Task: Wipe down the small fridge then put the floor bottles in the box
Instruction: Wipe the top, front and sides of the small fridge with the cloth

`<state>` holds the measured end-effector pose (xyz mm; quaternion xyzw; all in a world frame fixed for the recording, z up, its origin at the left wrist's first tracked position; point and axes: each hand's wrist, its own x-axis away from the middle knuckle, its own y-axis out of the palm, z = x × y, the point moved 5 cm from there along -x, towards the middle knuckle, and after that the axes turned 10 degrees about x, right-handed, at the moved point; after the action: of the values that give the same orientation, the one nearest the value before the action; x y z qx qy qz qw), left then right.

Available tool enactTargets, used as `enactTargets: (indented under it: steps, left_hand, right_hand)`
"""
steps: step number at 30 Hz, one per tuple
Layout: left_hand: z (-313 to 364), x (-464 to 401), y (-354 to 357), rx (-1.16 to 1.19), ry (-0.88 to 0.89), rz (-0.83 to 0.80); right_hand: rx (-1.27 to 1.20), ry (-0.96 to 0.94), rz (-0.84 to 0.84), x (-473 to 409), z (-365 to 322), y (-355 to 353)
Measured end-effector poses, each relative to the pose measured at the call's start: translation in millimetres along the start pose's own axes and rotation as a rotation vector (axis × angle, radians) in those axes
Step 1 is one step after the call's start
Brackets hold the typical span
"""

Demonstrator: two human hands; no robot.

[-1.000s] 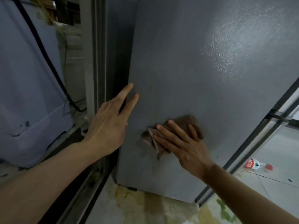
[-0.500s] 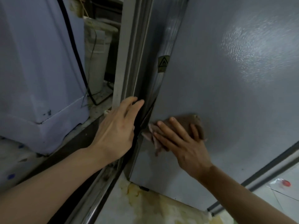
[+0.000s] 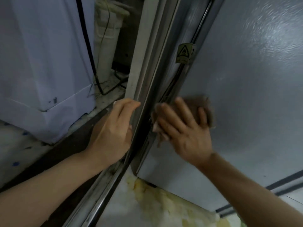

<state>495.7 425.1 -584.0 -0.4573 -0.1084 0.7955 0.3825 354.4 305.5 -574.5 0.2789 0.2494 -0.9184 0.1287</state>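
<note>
grey fridge [image 3: 246,95], glossy, brown cloth [image 3: 203,105] pressed

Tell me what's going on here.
A person is wiping the side of a grey fridge. The right hand presses a brown cloth flat against the panel, close to its left edge. The left hand rests on the metal frame beside the fridge, fingers straight. A yellow warning sticker sits on the fridge's edge above the cloth. No bottles or box are in view.
</note>
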Motion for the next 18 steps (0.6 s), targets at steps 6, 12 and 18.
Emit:
enactTargets:
  steps: [6, 12, 18]
  left_hand:
    - [8, 13, 12, -0.010, 0.007, -0.096]
    - [26, 13, 21, -0.029, 0.027, -0.133]
    - [51, 1, 58, -0.116, 0.114, -0.130]
  right_hand:
    - [0.072, -0.269, -0.311, 54, -66, 23]
    - [0.060, -0.225, -0.174, 45, -4, -8]
    - [0.153, 0.127, 0.051, 52, 89, -31]
